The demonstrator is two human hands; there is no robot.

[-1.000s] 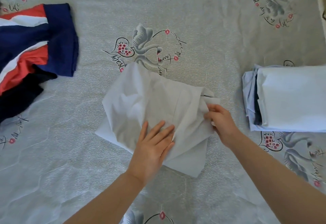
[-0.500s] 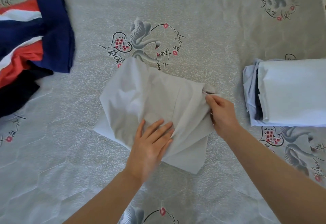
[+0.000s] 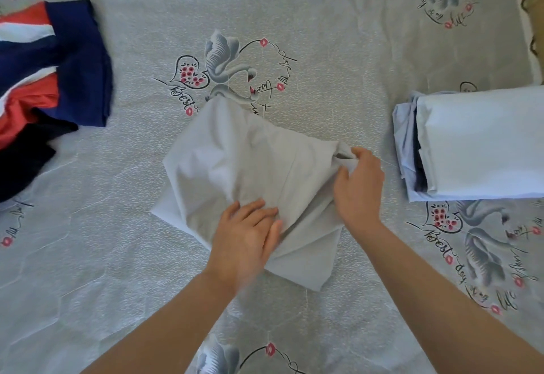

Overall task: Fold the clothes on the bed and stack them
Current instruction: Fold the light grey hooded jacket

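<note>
One pale grey garment (image 3: 235,167) mid-bed (image 3: 338,35); one folded stack (image 3: 477,144) to its right; one navy, red and white heap (image 3: 50,85) to its left; two hands (image 3: 244,241) on the garment.

Both hands (image 3: 297,212) on a half-folded pale grey garment (image 3: 235,164) on bed (image 3: 338,50)

Both bare forearms reaching in from the bottom edge, left hand (image 3: 245,239) lying palm down with fingers straight and close together, pressing flat, right hand (image 3: 360,181) further out, fingers curled and thumb pinching, knuckles turned up, wrist slightly bent.
</note>
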